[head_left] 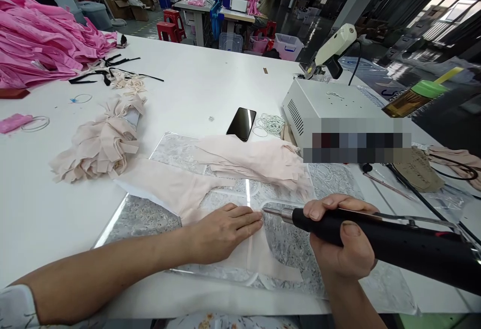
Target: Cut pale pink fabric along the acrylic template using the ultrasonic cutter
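Note:
My left hand point(221, 229) lies flat, fingers stretched out, pressing a pale pink fabric piece point(169, 188) onto a scratched glass cutting plate point(143, 216). My right hand point(340, 241) is wrapped round a black hot-cutter tool point(398, 243). Its metal tip point(272, 212) points left and touches the fabric just past my left fingertips. More pale pink cut pieces point(259, 158) lie across the back of the plate.
A heap of beige fabric scraps point(99, 143) lies at left, pink garments point(41, 43) at the far left. A black phone point(241, 123), coiled elastic point(271, 124), a white control box point(338, 113) with a second cutter handle point(334, 45), and cables point(413, 188) sit at right.

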Action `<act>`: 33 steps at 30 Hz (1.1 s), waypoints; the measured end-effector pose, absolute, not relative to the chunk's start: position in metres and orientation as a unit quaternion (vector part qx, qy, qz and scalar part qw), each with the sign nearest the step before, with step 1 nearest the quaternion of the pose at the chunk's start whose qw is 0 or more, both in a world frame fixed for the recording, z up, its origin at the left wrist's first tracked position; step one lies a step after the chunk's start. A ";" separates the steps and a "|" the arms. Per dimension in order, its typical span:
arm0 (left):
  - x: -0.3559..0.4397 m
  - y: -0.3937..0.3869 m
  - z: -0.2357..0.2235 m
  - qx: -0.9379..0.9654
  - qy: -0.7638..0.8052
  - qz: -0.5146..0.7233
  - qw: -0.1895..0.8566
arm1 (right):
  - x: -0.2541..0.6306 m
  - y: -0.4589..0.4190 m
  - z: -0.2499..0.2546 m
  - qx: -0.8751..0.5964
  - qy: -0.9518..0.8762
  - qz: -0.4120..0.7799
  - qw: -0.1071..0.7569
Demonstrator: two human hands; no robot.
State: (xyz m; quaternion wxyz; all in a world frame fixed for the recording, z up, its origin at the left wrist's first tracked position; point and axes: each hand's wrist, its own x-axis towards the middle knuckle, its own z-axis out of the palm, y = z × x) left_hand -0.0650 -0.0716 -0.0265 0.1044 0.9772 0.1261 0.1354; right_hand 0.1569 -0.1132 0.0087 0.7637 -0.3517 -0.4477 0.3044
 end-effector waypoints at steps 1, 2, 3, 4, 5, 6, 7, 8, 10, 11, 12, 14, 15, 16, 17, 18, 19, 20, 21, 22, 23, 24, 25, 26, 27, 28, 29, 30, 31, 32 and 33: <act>-0.065 -0.071 -0.027 0.977 0.126 0.138 0.104 | 0.156 -0.113 0.008 -0.352 -0.451 0.306 0.761; -0.065 -0.071 -0.028 0.977 0.126 0.140 0.105 | 0.155 -0.112 0.008 -0.353 -0.456 0.307 0.757; -0.065 -0.071 -0.028 0.976 0.125 0.142 0.105 | 0.154 -0.111 0.008 -0.353 -0.460 0.307 0.755; -0.065 -0.071 -0.028 0.976 0.125 0.143 0.106 | 0.154 -0.111 0.008 -0.352 -0.463 0.306 0.753; -0.065 -0.071 -0.028 0.976 0.125 0.144 0.107 | 0.153 -0.111 0.008 -0.352 -0.466 0.304 0.753; -0.065 -0.071 -0.028 0.976 0.125 0.144 0.108 | 0.153 -0.110 0.008 -0.352 -0.467 0.303 0.753; -0.065 -0.071 -0.028 0.976 0.126 0.144 0.109 | 0.153 -0.110 0.009 -0.352 -0.467 0.302 0.753; -0.065 -0.071 -0.029 0.975 0.127 0.142 0.111 | 0.153 -0.110 0.009 -0.352 -0.467 0.302 0.753; -0.065 -0.071 -0.029 0.975 0.129 0.138 0.116 | 0.153 -0.110 0.008 -0.352 -0.464 0.304 0.754; -0.065 -0.071 -0.029 0.975 0.129 0.137 0.118 | 0.153 -0.111 0.008 -0.352 -0.463 0.304 0.754; -0.065 -0.071 -0.029 0.975 0.129 0.138 0.119 | 0.152 -0.111 0.008 -0.353 -0.463 0.303 0.754; -0.065 -0.071 -0.029 0.975 0.126 0.140 0.119 | 0.152 -0.110 0.007 -0.355 -0.466 0.300 0.753; -0.065 -0.071 -0.029 0.975 0.125 0.142 0.118 | 0.151 -0.110 0.007 -0.356 -0.468 0.298 0.752; -0.065 -0.071 -0.029 0.975 0.124 0.143 0.117 | 0.151 -0.110 0.007 -0.356 -0.471 0.296 0.751; -0.065 -0.071 -0.029 0.975 0.125 0.142 0.115 | 0.150 -0.110 0.007 -0.355 -0.474 0.294 0.751; -0.065 -0.071 -0.029 0.976 0.127 0.139 0.114 | 0.150 -0.109 0.008 -0.353 -0.475 0.293 0.751; -0.065 -0.071 -0.028 0.976 0.129 0.136 0.113 | 0.150 -0.109 0.008 -0.351 -0.474 0.292 0.752; -0.065 -0.071 -0.027 0.976 0.131 0.133 0.113 | 0.150 -0.109 0.008 -0.349 -0.473 0.293 0.755; -0.065 -0.071 -0.026 0.976 0.134 0.129 0.114 | 0.150 -0.110 0.009 -0.348 -0.469 0.294 0.757; -0.066 -0.071 -0.025 0.976 0.136 0.127 0.116 | 0.151 -0.111 0.009 -0.349 -0.464 0.297 0.758; -0.066 -0.071 -0.024 0.976 0.137 0.124 0.118 | 0.152 -0.113 0.010 -0.350 -0.457 0.300 0.761; -0.066 -0.070 -0.024 0.976 0.137 0.122 0.119 | 0.154 -0.115 0.011 -0.351 -0.449 0.304 0.763; -0.067 -0.070 -0.023 0.976 0.138 0.118 0.121 | 0.155 -0.117 0.011 -0.352 -0.440 0.310 0.766; -0.067 -0.070 -0.022 0.976 0.139 0.113 0.123 | 0.156 -0.120 0.012 -0.352 -0.432 0.316 0.768; -0.068 -0.070 -0.022 0.976 0.139 0.108 0.126 | 0.157 -0.123 0.012 -0.352 -0.424 0.324 0.769; -0.068 -0.069 -0.021 0.976 0.138 0.105 0.129 | 0.158 -0.125 0.013 -0.351 -0.419 0.332 0.768; -0.069 -0.069 -0.021 0.977 0.137 0.103 0.131 | 0.159 -0.128 0.014 -0.350 -0.415 0.340 0.768; -0.069 -0.069 -0.021 0.977 0.134 0.103 0.133 | 0.160 -0.129 0.014 -0.350 -0.413 0.347 0.766; -0.069 -0.068 -0.021 0.977 0.132 0.103 0.133 | 0.160 -0.131 0.014 -0.349 -0.410 0.351 0.766; -0.069 -0.068 -0.020 0.977 0.129 0.103 0.132 | 0.160 -0.132 0.015 -0.346 -0.408 0.354 0.767; -0.069 -0.068 -0.020 0.978 0.128 0.103 0.131 | 0.160 -0.132 0.015 -0.342 -0.406 0.359 0.767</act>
